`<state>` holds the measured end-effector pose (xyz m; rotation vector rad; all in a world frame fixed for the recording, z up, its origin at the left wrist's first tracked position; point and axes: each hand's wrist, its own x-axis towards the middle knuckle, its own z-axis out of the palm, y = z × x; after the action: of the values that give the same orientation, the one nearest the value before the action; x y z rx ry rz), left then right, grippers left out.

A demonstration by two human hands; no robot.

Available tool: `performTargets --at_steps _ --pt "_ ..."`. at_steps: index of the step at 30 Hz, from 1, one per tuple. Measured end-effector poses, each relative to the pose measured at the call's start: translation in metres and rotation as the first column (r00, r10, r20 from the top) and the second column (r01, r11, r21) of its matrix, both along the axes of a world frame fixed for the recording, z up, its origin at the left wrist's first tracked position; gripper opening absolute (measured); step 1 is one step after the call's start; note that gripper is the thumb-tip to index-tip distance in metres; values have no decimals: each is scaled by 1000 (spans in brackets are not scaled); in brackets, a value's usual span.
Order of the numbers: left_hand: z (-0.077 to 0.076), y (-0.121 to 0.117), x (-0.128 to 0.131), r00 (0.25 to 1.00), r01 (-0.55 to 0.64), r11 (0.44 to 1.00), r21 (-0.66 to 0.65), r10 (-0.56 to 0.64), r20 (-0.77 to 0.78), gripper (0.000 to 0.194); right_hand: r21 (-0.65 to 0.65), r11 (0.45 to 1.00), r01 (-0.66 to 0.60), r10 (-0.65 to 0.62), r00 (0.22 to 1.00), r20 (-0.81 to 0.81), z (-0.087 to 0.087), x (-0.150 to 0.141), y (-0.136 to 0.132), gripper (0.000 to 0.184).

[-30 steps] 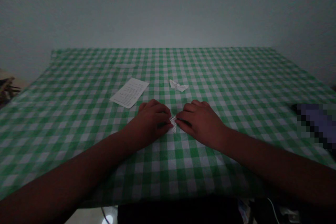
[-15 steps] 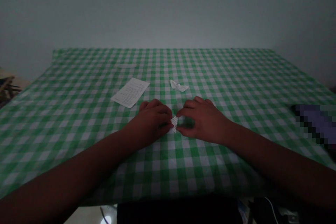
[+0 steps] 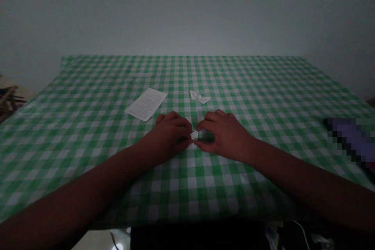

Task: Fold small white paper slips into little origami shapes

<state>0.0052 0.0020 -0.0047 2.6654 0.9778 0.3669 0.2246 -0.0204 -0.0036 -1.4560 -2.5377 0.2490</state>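
Since the small folded white paper [image 3: 193, 140] lies on the green gingham tablecloth [image 3: 187, 187], pinched narrowly between the fingertips of the left hand [image 3: 168, 136] and the right hand [image 3: 225, 136], uneven pressure or a slipped finger could crumple it or spring its folds open.

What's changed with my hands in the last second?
Your right hand has arched up off the cloth and shifted slightly forward, its fingers now curved at the right end of the small folded paper. Your left hand stays at the paper's left end. The printed sheet and the folded paper piece haven't moved.
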Motion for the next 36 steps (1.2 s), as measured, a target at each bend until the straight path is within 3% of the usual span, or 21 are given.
performTargets --at_steps 7,13,22,28,33,36 --pt "2 0 0 1000 -2 1000 -12 2 -15 6 -46 998 -36 34 999 -36 4 6 0 43" --pt "2 0 0 1000 5 1000 -6 -5 -12 7 -40 999 1 -3 998 -68 -1 1 -1 30" --pt "0 1 0 1000 -2 1000 12 2 -15 5 8 1000 -17 16 999 45 3 -1 -6 45" --pt "1 1 -1 1000 -4 1000 7 4 -12 6 -79 994 -71 70 997 -15 8 7 -4 60" --pt "6 0 0 1000 -7 1000 -27 7 -29 8 -88 991 -96 86 990 -108 3 12 1 35" --pt "5 0 0 1000 -6 1000 -21 5 -29 9 -75 996 -56 47 992 -117 -2 8 1 31"
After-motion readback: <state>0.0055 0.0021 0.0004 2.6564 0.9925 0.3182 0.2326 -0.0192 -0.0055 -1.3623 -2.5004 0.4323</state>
